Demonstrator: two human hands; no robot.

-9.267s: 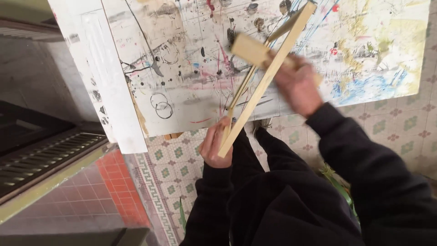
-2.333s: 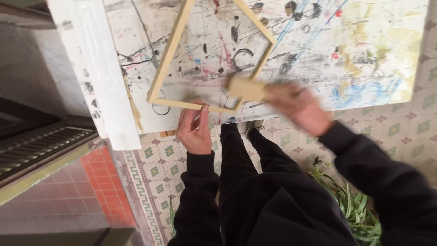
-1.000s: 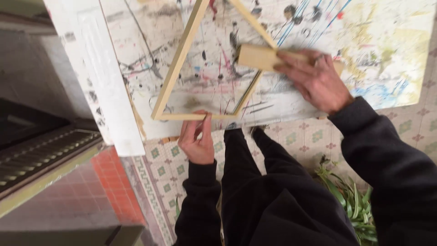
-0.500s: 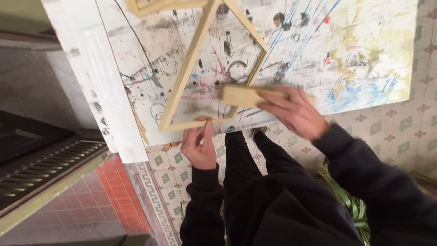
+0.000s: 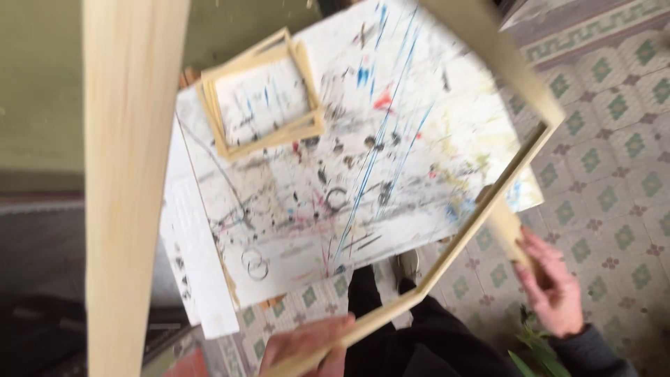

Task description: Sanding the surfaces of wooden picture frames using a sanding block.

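Near the bottom edge of the view, your left hand [image 5: 307,347] grips the lower rail of a large pale wooden frame [image 5: 481,223], with the fingers closed around the wood. Your right hand [image 5: 555,286] is lower right, and it holds a small wooden block [image 5: 508,234], with the fingers folded around its lower end; the block touches the outer side of the frame's right rail.

Compared with half a second ago, the change is big. Then the frame stood low, against the near edge of the table, and the block was pressed on its rail over the table. Now you have lifted the frame up toward your head, so one rail crosses the left part of the view as a broad blurred plank [image 5: 132,181], and you look through the opening. The block has also moved from the near rail to the right one. My judgement is that the rubbing of one side is finished and you are turning the frame to bring another side to the block, or to look at it closely.

Beyond your hands, seen through the frame, the paint-spattered white table [image 5: 391,174] carries a small stack of similar wooden frames [image 5: 262,94] at its far left corner. Under the table you see your dark trousers [image 5: 419,335] and the patterned tile floor [image 5: 614,126]. Some green leaves [image 5: 534,345] are near your right wrist.
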